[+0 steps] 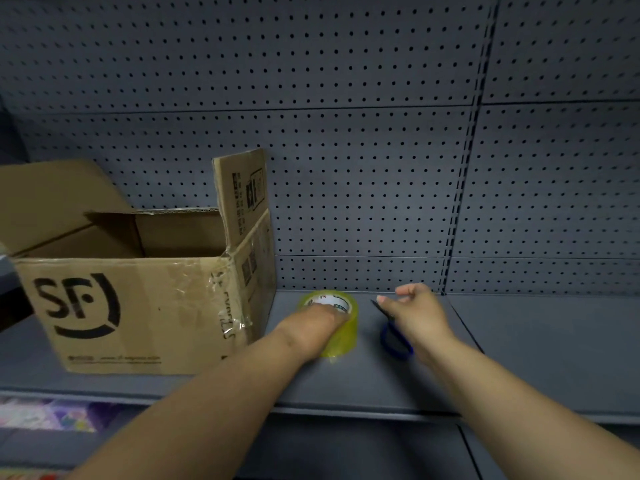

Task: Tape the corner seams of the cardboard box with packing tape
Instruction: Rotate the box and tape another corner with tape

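An open cardboard box (138, 299) with a black "SF" logo stands on the left of the grey shelf (519, 358). Old clear tape covers its front right corner seam, and its flaps stand up. To its right lies a yellowish roll of packing tape (341, 320). My left hand (313, 329) lies over the roll with its fingers curled round it. Blue-handled scissors (394, 336) lie right of the roll. My right hand (417, 315) is over them, fingers loosely curled; whether it holds them I cannot tell.
A grey pegboard wall (346, 133) rises straight behind the shelf, with an upright slotted post (460, 202) on the right. Below the shelf's front edge at lower left, colourful packaged goods (48, 415) sit on a lower level.
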Available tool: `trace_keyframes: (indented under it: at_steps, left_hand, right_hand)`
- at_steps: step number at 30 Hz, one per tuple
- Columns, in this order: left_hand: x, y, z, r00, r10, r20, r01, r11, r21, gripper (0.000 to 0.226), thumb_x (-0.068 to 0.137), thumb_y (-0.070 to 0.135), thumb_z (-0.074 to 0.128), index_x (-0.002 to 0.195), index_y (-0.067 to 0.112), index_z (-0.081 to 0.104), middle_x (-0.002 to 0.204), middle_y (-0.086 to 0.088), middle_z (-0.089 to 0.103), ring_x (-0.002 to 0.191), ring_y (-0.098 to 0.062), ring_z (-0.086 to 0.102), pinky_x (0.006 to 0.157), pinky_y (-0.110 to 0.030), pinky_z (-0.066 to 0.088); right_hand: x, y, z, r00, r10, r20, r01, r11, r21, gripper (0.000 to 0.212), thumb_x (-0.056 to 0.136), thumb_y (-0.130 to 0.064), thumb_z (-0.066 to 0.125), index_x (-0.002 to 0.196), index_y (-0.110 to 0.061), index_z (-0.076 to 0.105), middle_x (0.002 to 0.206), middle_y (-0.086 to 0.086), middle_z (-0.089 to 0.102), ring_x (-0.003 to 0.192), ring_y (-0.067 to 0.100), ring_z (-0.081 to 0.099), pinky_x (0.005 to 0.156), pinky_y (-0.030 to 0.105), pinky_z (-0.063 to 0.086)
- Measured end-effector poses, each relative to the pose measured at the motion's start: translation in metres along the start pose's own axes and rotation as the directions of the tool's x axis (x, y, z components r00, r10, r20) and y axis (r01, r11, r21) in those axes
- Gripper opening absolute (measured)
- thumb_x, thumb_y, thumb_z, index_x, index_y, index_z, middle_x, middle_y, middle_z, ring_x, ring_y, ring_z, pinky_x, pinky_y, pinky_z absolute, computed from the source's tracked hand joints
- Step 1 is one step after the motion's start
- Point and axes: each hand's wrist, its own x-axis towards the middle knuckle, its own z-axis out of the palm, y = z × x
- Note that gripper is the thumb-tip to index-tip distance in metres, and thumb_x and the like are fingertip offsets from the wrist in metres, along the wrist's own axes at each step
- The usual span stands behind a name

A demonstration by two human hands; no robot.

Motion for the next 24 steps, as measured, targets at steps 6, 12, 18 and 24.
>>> trace_keyframes:
  at_steps: [6, 12, 18, 24]
  left_hand:
    - [-0.063, -0.023, -0.041, 0.952, 0.152, -0.266, -0.095, 0.972, 0.214, 0.036, 0.087, 0.013, 0.048, 0.122, 0.018, 0.053, 0.115, -0.007, 0.059, 0.105, -0.03, 0.056, 0.085, -0.041, 0.05]
    - [-0.136, -0.096, -0.058, 0.737, 0.014, -0.676, 0.069, 0.993, 0.096, 0.019, 0.082, 0.027, 0.061, 0.096, 0.016, 0.067, 0.094, -0.005, 0.066, 0.086, -0.021, 0.061, 0.074, -0.031, 0.048]
    - [-0.13, -0.13, -0.045, 0.677, -0.353, -0.646, 0.184, 0.931, -0.317, 0.037, 0.086, 0.041, 0.05, 0.113, 0.019, 0.06, 0.112, 0.0, 0.064, 0.103, -0.016, 0.058, 0.09, -0.032, 0.048]
    - [-0.114, -0.131, -0.049, 0.745, -0.304, -0.594, 0.046, 0.911, -0.41, 0.036, 0.087, 0.055, 0.045, 0.087, 0.029, 0.07, 0.08, 0.01, 0.068, 0.075, -0.009, 0.061, 0.069, -0.033, 0.054]
  right_hand:
    - [-0.034, -0.027, 0.043, 0.968, -0.225, -0.114, 0.227, 0.974, 0.01, 0.006, 0.086, -0.018, 0.062, 0.082, -0.015, 0.058, 0.066, -0.008, 0.054, 0.069, 0.015, 0.052, 0.059, 0.024, 0.038]
    - [-0.091, -0.056, 0.121, 0.87, -0.488, -0.061, 0.486, 0.873, -0.048, 0.021, 0.087, -0.025, 0.06, 0.102, -0.014, 0.07, 0.097, 0.002, 0.07, 0.088, 0.014, 0.061, 0.08, 0.021, 0.043]
    - [-0.104, -0.079, 0.177, 0.825, -0.524, -0.212, 0.521, 0.85, -0.073, 0.031, 0.087, -0.026, 0.061, 0.115, -0.012, 0.065, 0.105, 0.006, 0.064, 0.095, 0.018, 0.059, 0.076, 0.012, 0.033]
    - [-0.101, -0.08, 0.19, 0.78, -0.502, -0.374, 0.518, 0.853, -0.066, 0.014, 0.082, -0.013, 0.066, 0.091, -0.005, 0.073, 0.081, 0.006, 0.065, 0.072, 0.012, 0.053, 0.062, 0.012, 0.031]
